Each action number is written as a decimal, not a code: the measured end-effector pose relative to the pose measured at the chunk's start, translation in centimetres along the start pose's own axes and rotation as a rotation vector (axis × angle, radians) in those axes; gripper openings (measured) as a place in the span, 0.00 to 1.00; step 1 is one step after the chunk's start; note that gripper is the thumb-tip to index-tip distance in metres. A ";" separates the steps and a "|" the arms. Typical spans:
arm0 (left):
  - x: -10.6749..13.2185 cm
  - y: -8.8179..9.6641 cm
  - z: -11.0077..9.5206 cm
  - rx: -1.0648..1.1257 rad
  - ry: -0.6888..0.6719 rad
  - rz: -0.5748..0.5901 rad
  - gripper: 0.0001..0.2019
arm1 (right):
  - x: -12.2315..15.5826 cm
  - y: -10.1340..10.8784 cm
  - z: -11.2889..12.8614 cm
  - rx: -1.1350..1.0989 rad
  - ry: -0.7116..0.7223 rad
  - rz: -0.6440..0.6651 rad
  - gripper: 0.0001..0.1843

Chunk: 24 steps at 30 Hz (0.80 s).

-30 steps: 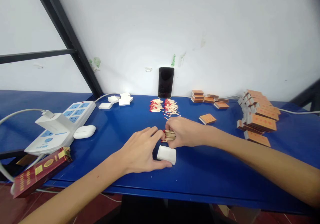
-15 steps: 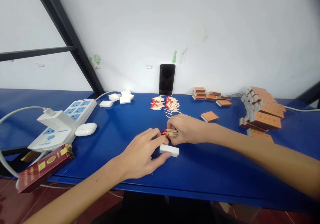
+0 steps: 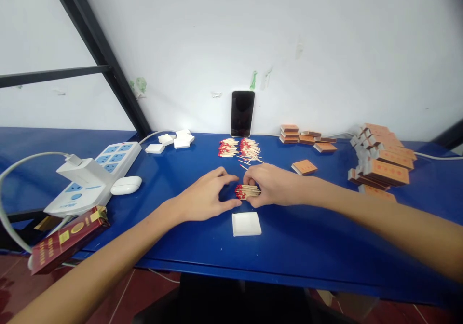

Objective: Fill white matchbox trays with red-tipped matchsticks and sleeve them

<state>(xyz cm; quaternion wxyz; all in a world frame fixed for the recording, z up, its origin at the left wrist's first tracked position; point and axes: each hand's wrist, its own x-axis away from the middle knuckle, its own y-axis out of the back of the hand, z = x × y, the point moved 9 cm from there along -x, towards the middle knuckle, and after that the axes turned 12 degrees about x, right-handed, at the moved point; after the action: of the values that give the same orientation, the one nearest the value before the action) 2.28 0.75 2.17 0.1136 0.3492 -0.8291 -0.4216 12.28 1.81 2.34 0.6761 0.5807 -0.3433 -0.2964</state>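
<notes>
A bundle of red-tipped matches (image 3: 248, 192) is gripped between the thumb and fingers of my right hand (image 3: 269, 184), heads pointing left. Just left of the match heads is my left hand (image 3: 206, 194), its thumb and index finger apart and nothing held between them. Below both hands a white matchbox tray (image 3: 246, 223) lies flat on the blue table, touched by neither hand. Two piles of matches, a left one (image 3: 227, 148) and a right one (image 3: 249, 149), lie farther back, with a few loose sticks near the right pile.
Orange matchboxes (image 3: 388, 167) are heaped at right, with a smaller group (image 3: 307, 138) at the back and a single box (image 3: 304, 167) nearer. White trays (image 3: 183, 141) lie back left. A phone (image 3: 242, 114) leans on the wall. A power strip (image 3: 119, 155), white case (image 3: 126, 185) and dark red box (image 3: 68, 239) occupy the left.
My left hand has let go of the white tray and moved up and left. The tray has gone from standing on its side to lying flat. My right hand still holds the matches.
</notes>
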 end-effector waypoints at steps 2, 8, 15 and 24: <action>-1.3 -0.5 0.3 -0.048 -0.014 0.058 0.21 | 0.2 0.0 -0.2 -0.040 0.003 -0.009 0.13; -2.6 -1.5 -0.9 -0.145 -0.039 0.122 0.13 | 1.0 0.0 -0.7 -0.067 0.044 -0.041 0.10; -2.6 -1.8 -1.5 -0.184 -0.008 0.147 0.11 | 2.2 -0.6 -1.5 -0.130 0.034 -0.035 0.18; -2.7 -2.5 -1.8 -0.307 0.016 0.180 0.10 | 1.9 -0.9 -0.2 -0.110 0.097 -0.094 0.16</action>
<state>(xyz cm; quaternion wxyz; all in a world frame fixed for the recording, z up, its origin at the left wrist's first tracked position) 6.33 0.47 1.57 0.2092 0.2554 -0.7819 -0.5288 13.54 0.29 1.67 0.7081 0.5718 -0.2657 -0.3179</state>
